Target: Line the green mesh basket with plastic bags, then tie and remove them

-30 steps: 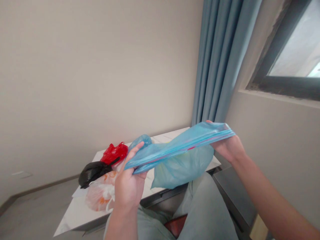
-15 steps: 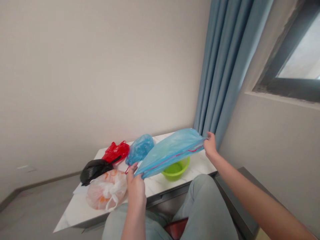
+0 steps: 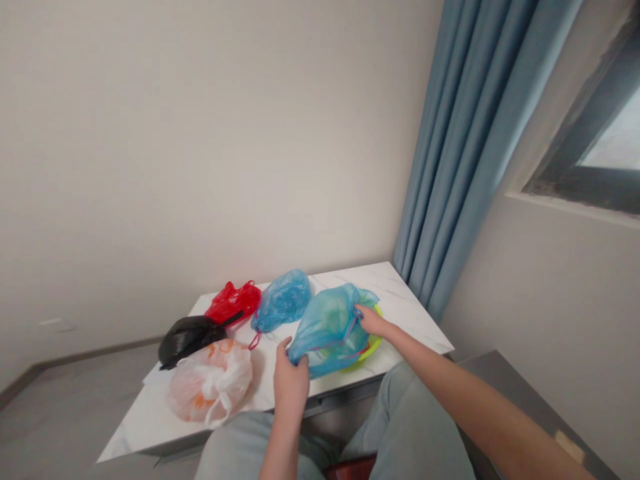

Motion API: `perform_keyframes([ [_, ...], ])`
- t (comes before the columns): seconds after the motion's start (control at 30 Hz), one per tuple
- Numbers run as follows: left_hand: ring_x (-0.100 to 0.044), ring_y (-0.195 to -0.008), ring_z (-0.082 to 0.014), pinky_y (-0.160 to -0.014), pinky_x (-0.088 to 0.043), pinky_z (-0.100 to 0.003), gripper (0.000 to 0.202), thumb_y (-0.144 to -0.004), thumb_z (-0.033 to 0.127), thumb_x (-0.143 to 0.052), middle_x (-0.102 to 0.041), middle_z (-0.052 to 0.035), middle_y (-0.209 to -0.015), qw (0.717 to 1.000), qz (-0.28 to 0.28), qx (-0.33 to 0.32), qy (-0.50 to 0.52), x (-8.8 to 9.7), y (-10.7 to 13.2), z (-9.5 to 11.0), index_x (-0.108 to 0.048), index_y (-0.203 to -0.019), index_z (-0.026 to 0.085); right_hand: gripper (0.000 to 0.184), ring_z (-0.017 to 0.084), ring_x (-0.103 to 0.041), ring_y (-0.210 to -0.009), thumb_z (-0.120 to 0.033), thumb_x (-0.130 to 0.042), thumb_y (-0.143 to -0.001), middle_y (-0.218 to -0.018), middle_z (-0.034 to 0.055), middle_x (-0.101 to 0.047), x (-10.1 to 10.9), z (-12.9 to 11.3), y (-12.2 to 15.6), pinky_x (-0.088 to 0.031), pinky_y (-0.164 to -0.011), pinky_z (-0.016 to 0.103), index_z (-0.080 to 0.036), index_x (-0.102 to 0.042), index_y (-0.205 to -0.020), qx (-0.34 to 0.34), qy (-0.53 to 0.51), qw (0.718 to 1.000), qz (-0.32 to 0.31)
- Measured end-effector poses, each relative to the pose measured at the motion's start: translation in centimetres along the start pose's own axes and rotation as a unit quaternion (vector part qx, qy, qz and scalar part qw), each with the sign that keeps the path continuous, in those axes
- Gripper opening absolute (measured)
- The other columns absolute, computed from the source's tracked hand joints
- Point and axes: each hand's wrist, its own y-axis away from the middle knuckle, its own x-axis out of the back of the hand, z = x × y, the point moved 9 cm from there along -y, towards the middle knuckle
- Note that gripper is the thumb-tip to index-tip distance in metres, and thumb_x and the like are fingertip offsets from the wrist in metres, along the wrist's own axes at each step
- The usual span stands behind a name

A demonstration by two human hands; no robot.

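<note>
A translucent blue plastic drawstring bag point(image 3: 325, 320) with a pinkish-red cord is held between my two hands. My left hand point(image 3: 291, 377) grips its near left edge, and my right hand point(image 3: 371, 319) pinches the rim on the right. Under the bag stands a lime-green basin point(image 3: 374, 343); most of it is covered, with green showing through the plastic. Whether any of the bag lies inside the basin I cannot tell. Just left of it rests a second blue bag point(image 3: 284, 300), filled and closed, with its red cord trailing toward my left hand.
On the white marbled table point(image 3: 135, 420) to the left sit a red bag point(image 3: 233, 301), a black bag point(image 3: 187, 340) and a white-and-orange knotted bag point(image 3: 210, 383). A blue curtain point(image 3: 465, 153) hangs at the right. My knees are at the table's front edge.
My hands have come closer together and the right one has moved left and down. The bag, stretched wide before, is now lower, looser and spread over the basin.
</note>
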Motion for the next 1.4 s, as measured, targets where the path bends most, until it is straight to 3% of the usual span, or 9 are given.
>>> perform_keyframes([
  [0.13, -0.068, -0.088, -0.0257, -0.075, -0.050, -0.034, 0.049, -0.083, 0.032, -0.057, -0.067, -0.0147, -0.111, 0.999, 0.000, 0.015, -0.035, -0.2, 0.2, -0.4, -0.047, -0.129, 0.018, 0.022, 0.017, -0.061, -0.067, 0.003, -0.054, -0.063, -0.060, 0.0007, -0.063, -3.0, -0.4, 0.8, -0.049, -0.072, 0.029, -0.018, -0.059, -0.059, -0.010, 0.029, 0.995, -0.099],
  [0.23, -0.067, -0.086, -0.0254, -0.072, -0.048, -0.032, 0.040, -0.084, 0.030, -0.054, -0.069, -0.0103, -0.103, 0.999, -0.016, 0.001, -0.047, -0.4, 0.5, 0.2, -0.051, -0.123, 0.021, 0.022, 0.017, -0.059, -0.068, 0.001, -0.057, -0.064, -0.057, 0.0014, -0.059, -2.9, -0.4, 0.6, -0.047, -0.073, 0.030, -0.019, -0.055, -0.054, -0.029, 0.056, 0.994, -0.084],
  [0.37, -0.066, -0.090, -0.0262, -0.075, -0.047, -0.033, 0.032, -0.084, 0.030, -0.055, -0.069, -0.0083, -0.101, 0.996, -0.013, -0.039, -0.076, -0.1, 0.3, 2.0, -0.055, -0.114, 0.021, 0.025, 0.022, -0.061, -0.092, -0.001, -0.049, -0.070, -0.090, 0.0088, -0.068, 0.5, -0.4, -0.9, -0.044, -0.085, 0.032, -0.016, -0.064, -0.083, -0.056, 0.088, 0.994, 0.019],
  [0.5, -0.059, -0.108, -0.0276, -0.086, -0.046, -0.035, 0.047, -0.081, 0.020, -0.056, -0.061, -0.0133, -0.121, 0.978, 0.014, -0.123, -0.166, -0.4, 0.0, 4.8, -0.049, -0.127, 0.018, 0.039, 0.021, -0.060, -0.099, -0.003, -0.042, -0.072, -0.106, 0.0112, -0.068, 5.8, 0.5, -1.3, -0.043, -0.084, 0.027, -0.015, -0.066, -0.100, -0.090, 0.086, 0.982, 0.145],
  [0.7, -0.055, -0.115, -0.0272, -0.094, -0.043, -0.035, 0.037, -0.083, 0.012, -0.053, -0.061, -0.0141, -0.120, 0.905, -0.160, -0.222, -0.326, -7.5, 0.8, 6.8, -0.063, -0.117, 0.021, 0.027, 0.024, -0.064, -0.093, -0.023, -0.046, -0.082, -0.095, 0.0127, -0.073, 10.2, 3.9, 1.0, -0.043, -0.074, 0.027, -0.016, -0.070, -0.092, -0.154, 0.119, 0.966, 0.171],
  [0.97, -0.068, -0.099, -0.0263, -0.087, -0.049, -0.034, 0.038, -0.095, 0.038, -0.040, -0.072, -0.0152, -0.103, 0.896, -0.289, -0.181, -0.283, -14.0, -1.9, 5.9, -0.071, -0.097, 0.016, 0.046, 0.031, -0.066, -0.091, -0.055, -0.046, -0.089, -0.095, 0.0196, -0.071, 11.1, 7.8, 4.1, -0.043, -0.074, 0.034, -0.013, -0.066, -0.093, -0.180, 0.217, 0.957, 0.066],
  [1.1, -0.064, -0.108, -0.0290, -0.091, -0.047, -0.038, 0.038, -0.096, 0.028, -0.035, -0.068, -0.0221, -0.111, 0.913, -0.214, -0.158, -0.310, -13.2, -4.4, 6.6, -0.068, -0.105, 0.011, 0.025, 0.025, -0.064, -0.091, -0.024, -0.051, -0.084, -0.099, 0.0120, -0.070, 12.2, 6.0, 4.6, -0.044, -0.081, 0.033, -0.017, -0.060, -0.107, -0.086, 0.183, 0.970, 0.133],
  [1.2, -0.060, -0.114, -0.0259, -0.090, -0.047, -0.035, 0.038, -0.093, 0.011, -0.032, -0.064, -0.0205, -0.117, 0.916, -0.107, -0.185, -0.340, -10.9, -5.9, 7.9, -0.060, -0.118, 0.011, 0.023, 0.023, -0.061, -0.100, -0.020, -0.045, -0.083, -0.103, 0.0087, -0.068, 12.3, 3.2, 4.5, -0.044, -0.090, 0.033, -0.020, -0.062, -0.099, 0.024, 0.097, 0.980, 0.171],
  [1.4, -0.066, -0.099, -0.0254, -0.078, -0.049, -0.032, 0.035, -0.092, 0.009, -0.030, -0.068, -0.0182, -0.104, 0.904, -0.069, -0.157, -0.393, -8.0, -9.1, 5.0, -0.059, -0.112, 0.012, 0.026, 0.022, -0.064, -0.084, -0.016, -0.036, -0.080, -0.087, 0.0088, -0.070, 8.5, 3.9, 2.8, -0.046, -0.074, 0.028, -0.018, -0.062, -0.081, -0.091, -0.040, 0.991, 0.086],
])
